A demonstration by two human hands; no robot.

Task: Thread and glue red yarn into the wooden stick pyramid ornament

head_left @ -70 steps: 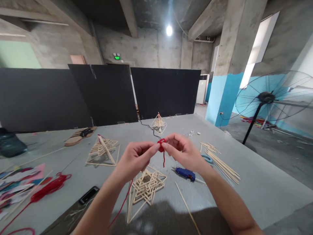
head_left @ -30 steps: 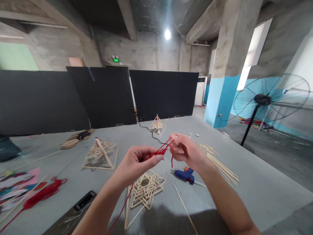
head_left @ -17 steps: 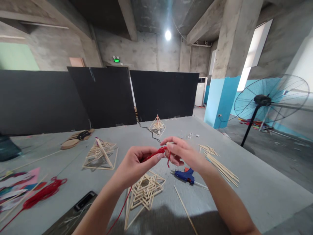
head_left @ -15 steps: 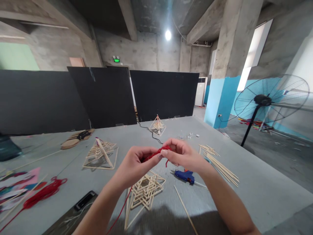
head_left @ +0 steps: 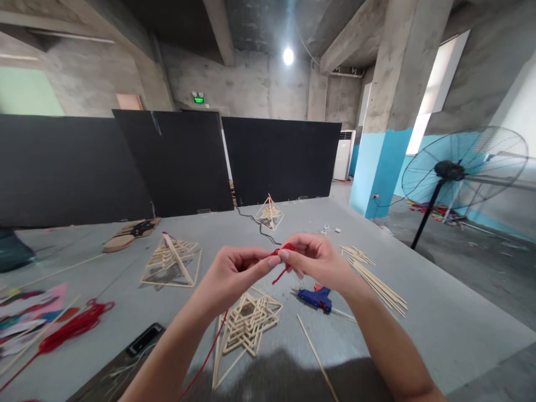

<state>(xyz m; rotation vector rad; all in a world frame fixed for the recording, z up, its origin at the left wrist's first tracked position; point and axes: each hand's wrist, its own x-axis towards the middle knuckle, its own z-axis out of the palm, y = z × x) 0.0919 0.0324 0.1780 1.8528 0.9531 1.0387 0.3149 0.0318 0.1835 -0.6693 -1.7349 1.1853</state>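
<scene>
My left hand (head_left: pixel 232 273) and my right hand (head_left: pixel 320 259) meet above the grey table (head_left: pixel 419 318), fingertips pinched together on a red yarn (head_left: pixel 280 262). A short end of the yarn hangs below my right fingers, and a long strand runs from my left hand down past my forearm. Directly beneath my hands lies a flat star-shaped frame of wooden sticks (head_left: pixel 247 324).
A blue glue gun (head_left: pixel 314 297) lies right of the star frame, with a bundle of loose sticks (head_left: pixel 377 282) beyond it. Two stick pyramids (head_left: pixel 171 259) (head_left: pixel 270 213) stand farther back. A red yarn skein (head_left: pixel 75 326), coloured papers and a phone (head_left: pixel 144 339) lie left. A standing fan (head_left: pixel 456 167) is at right.
My right hand pulled the yarn out away from the left, then came back in; both hands now pinch it close together again with a short end hanging.
</scene>
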